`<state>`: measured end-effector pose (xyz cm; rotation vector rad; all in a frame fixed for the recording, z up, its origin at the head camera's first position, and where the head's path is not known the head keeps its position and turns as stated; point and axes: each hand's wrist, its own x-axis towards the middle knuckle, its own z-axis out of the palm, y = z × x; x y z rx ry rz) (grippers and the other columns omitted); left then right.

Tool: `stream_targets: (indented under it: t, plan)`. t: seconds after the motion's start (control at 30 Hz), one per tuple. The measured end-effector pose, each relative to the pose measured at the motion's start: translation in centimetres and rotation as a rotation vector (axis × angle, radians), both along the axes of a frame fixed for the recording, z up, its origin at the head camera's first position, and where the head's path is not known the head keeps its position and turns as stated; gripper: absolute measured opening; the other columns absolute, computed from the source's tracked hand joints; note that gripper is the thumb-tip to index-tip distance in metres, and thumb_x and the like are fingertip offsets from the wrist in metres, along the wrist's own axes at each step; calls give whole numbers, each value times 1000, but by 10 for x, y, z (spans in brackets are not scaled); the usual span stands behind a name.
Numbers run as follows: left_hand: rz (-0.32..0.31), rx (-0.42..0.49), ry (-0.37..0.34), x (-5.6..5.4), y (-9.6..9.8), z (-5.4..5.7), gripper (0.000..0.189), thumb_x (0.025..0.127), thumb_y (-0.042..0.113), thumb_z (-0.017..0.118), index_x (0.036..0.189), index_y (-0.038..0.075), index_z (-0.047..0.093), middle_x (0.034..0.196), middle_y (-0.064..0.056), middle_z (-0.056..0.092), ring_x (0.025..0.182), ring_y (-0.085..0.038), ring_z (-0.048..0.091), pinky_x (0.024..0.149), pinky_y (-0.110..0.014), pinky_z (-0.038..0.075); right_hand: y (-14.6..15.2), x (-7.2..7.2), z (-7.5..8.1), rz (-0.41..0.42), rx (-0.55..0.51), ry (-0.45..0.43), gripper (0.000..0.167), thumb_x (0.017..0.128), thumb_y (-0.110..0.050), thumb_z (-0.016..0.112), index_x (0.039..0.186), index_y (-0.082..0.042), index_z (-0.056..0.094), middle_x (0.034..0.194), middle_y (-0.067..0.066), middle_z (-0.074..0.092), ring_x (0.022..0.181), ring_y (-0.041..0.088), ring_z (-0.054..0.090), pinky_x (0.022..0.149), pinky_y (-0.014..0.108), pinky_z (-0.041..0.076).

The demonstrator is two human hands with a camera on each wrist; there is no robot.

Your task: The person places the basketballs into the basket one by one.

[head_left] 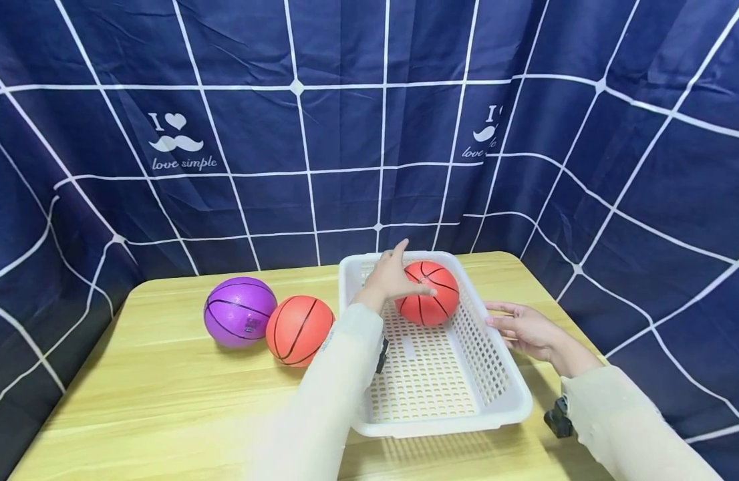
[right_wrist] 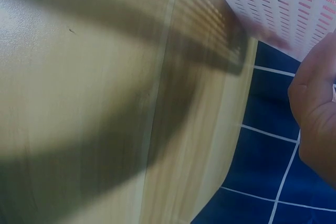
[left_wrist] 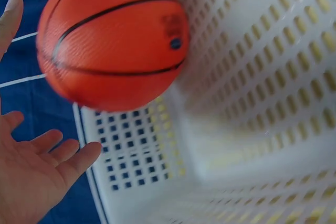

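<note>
Partly hidden by the left hand point(head_left: 391, 276), a red ball point(head_left: 432, 304) sits right of centre in the white basket point(head_left: 441, 427), beside those spread, released fingers. At right, the right hand point(head_left: 528, 332) meets the basket's rim, fingers relaxed.

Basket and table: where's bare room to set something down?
Free: the near half of the basket, in front of its red ball; front left of the table, in front of the purple ball. Crowded: the basket's far end, around the left hand.

Both cream sleeves point(head_left: 625, 414) have a small black device point(head_left: 558, 418) underneath.
</note>
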<state>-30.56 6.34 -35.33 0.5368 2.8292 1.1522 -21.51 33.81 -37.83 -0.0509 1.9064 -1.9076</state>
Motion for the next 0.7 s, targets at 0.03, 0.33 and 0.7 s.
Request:
stream_targets:
  t: [0.03, 0.33, 0.7]
  plan:
    - [-7, -5, 10, -1, -3, 3, 117, 62, 53, 85, 153, 26, 18, 148, -12, 32, 130, -28, 39, 96, -48, 42, 0, 0, 0, -3, 2, -3, 59, 98, -6, 52, 145, 10, 20, 107, 5, 67, 100, 19, 64, 82, 34, 53]
    - [-14, -40, 64, -10, -35, 31, 114, 62, 54, 84, 152, 26, 20, 151, -13, 27, 135, -30, 32, 99, -52, 39, -1, 0, 1, -21, 15, -17, 61, 97, -7, 54, 145, 10, 19, 109, 7, 66, 100, 19, 63, 82, 34, 53]
    - [-19, -87, 162, -11, -84, 57, 115, 62, 53, 84, 152, 18, 22, 147, -16, 35, 132, -29, 37, 103, -46, 37, 1, -2, -3, -3, 19, -3, 56, 98, -7, 53, 143, 7, 25, 108, 5, 67, 100, 19, 63, 82, 34, 52]
